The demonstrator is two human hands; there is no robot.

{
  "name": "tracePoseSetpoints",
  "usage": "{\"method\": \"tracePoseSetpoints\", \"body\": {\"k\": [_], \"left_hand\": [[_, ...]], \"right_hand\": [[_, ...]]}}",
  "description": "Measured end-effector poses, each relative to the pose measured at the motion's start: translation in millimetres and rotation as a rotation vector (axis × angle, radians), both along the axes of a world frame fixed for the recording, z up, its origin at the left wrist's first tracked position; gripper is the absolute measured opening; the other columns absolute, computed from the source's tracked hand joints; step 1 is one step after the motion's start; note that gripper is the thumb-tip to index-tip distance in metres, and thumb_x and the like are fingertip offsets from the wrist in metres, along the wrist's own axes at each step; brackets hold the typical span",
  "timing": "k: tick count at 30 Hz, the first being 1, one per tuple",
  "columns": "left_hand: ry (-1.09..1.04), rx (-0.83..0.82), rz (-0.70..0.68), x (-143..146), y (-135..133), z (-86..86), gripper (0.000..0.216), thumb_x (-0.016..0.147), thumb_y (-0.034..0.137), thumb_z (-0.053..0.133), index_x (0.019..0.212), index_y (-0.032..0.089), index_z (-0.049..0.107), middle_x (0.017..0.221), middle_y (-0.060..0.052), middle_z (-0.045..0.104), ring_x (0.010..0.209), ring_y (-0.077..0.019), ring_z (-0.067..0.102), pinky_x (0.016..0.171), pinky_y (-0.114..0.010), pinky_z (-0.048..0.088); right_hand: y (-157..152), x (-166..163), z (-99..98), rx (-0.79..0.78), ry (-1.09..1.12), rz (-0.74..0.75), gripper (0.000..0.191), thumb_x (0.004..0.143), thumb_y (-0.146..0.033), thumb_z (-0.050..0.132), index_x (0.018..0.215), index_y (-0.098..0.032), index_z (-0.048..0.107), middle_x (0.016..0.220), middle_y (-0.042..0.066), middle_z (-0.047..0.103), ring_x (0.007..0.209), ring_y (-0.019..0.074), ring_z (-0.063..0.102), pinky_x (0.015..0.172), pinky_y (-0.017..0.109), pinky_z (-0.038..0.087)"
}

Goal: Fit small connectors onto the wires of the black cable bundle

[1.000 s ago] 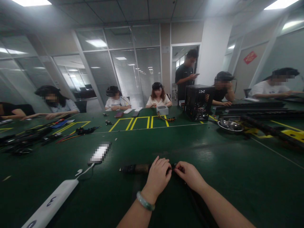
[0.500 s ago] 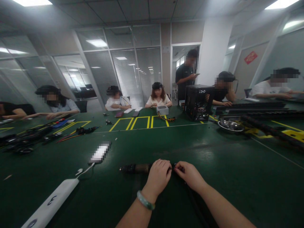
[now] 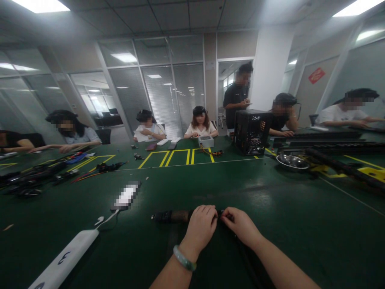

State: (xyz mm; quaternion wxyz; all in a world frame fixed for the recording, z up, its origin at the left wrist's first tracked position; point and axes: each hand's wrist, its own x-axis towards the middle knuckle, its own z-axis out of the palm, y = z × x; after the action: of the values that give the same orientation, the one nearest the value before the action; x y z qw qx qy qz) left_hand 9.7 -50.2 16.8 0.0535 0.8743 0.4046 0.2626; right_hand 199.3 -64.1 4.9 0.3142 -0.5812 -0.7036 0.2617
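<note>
A dark cylindrical tool [image 3: 177, 216] with a brownish middle and a small metal tip lies across the green table, tip to the left. My left hand [image 3: 202, 224], with a jade-coloured bangle on its wrist, is closed over the tool's right end and hides it. Close beside it, my right hand [image 3: 240, 224] pinches thumb and fingers together at that same end. What the pinch holds is too small and dark to name. A dark cable or hose [image 3: 248, 257] runs from under my right hand toward the near edge.
To the left are a phone [image 3: 125, 196] and a white power strip [image 3: 64, 257]. Dark cables [image 3: 30, 176] lie further left. Across the table stand a black computer case [image 3: 252, 132], a grey power supply [image 3: 206, 141] and a metal bowl [image 3: 292, 161]. Several people sit opposite; one stands.
Both hands stay at the tool's right end with almost no movement. The whole view has shifted slightly. Across the table, one seated person's paper and hands have moved.
</note>
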Motion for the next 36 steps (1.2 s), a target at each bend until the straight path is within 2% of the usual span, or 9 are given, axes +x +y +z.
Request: {"method": "tracePoseSetpoints", "body": {"k": [9, 12, 18, 22, 29, 36], "left_hand": [[0.022, 0.016, -0.015, 0.2, -0.2, 2.8, 0.023, 0.085, 0.010, 0.053, 0.102, 0.024, 0.057, 0.118, -0.002, 0.060, 0.109, -0.0217, 0.055, 0.099, -0.043, 0.041], [0.009, -0.005, -0.011, -0.6, -0.1, 2.1, 0.018, 0.086, 0.010, 0.053, 0.096, 0.023, 0.057, 0.116, -0.002, 0.061, 0.110, -0.0211, 0.055, 0.100, -0.043, 0.040], [-0.012, 0.006, 0.006, 0.2, -0.6, -0.1, 0.012, 0.089, 0.015, 0.053, 0.098, 0.022, 0.057, 0.124, -0.004, 0.058, 0.114, -0.0224, 0.054, 0.101, -0.045, 0.040], [0.009, 0.008, 0.003, -0.4, -2.0, 2.8, 0.022, 0.087, 0.012, 0.053, 0.105, 0.024, 0.056, 0.129, -0.002, 0.056, 0.115, -0.0215, 0.054, 0.102, -0.045, 0.041], [0.003, 0.014, 0.021, 0.2, -3.1, 3.2, 0.013, 0.088, 0.014, 0.053, 0.097, 0.023, 0.057, 0.128, -0.003, 0.056, 0.116, -0.0217, 0.053, 0.103, -0.045, 0.040], [0.016, 0.043, 0.003, 0.7, -2.2, 3.4, 0.021, 0.083, 0.009, 0.055, 0.098, 0.024, 0.057, 0.133, -0.002, 0.053, 0.115, -0.0224, 0.054, 0.101, -0.044, 0.041]], "right_hand": [[1.7, 0.1, -3.9, 0.018, 0.030, 0.014, 0.010, 0.085, -0.025, 0.056, 0.083, -0.021, 0.064, 0.080, -0.001, 0.067, 0.073, 0.0153, 0.062, 0.066, 0.024, 0.042], [1.2, 0.3, -1.4, 0.009, 0.031, 0.015, 0.009, 0.085, -0.025, 0.056, 0.083, -0.022, 0.064, 0.081, -0.001, 0.068, 0.074, 0.0153, 0.062, 0.066, 0.024, 0.042], [0.8, 1.2, -0.6, 0.000, 0.028, 0.012, 0.011, 0.086, -0.027, 0.055, 0.084, -0.022, 0.064, 0.081, 0.000, 0.068, 0.074, 0.0157, 0.062, 0.065, 0.024, 0.043], [1.6, 1.4, -3.8, 0.010, 0.012, 0.008, 0.011, 0.087, -0.028, 0.055, 0.084, -0.022, 0.064, 0.081, 0.000, 0.068, 0.073, 0.0157, 0.061, 0.065, 0.024, 0.042], [3.4, 1.6, -8.6, 0.023, 0.008, 0.012, 0.011, 0.087, -0.027, 0.055, 0.083, -0.022, 0.064, 0.080, -0.001, 0.068, 0.072, 0.0155, 0.061, 0.064, 0.023, 0.042], [4.5, 1.8, -7.3, 0.035, -0.008, 0.005, 0.011, 0.087, -0.027, 0.055, 0.083, -0.022, 0.064, 0.078, 0.000, 0.068, 0.071, 0.0155, 0.062, 0.065, 0.023, 0.041]]}}
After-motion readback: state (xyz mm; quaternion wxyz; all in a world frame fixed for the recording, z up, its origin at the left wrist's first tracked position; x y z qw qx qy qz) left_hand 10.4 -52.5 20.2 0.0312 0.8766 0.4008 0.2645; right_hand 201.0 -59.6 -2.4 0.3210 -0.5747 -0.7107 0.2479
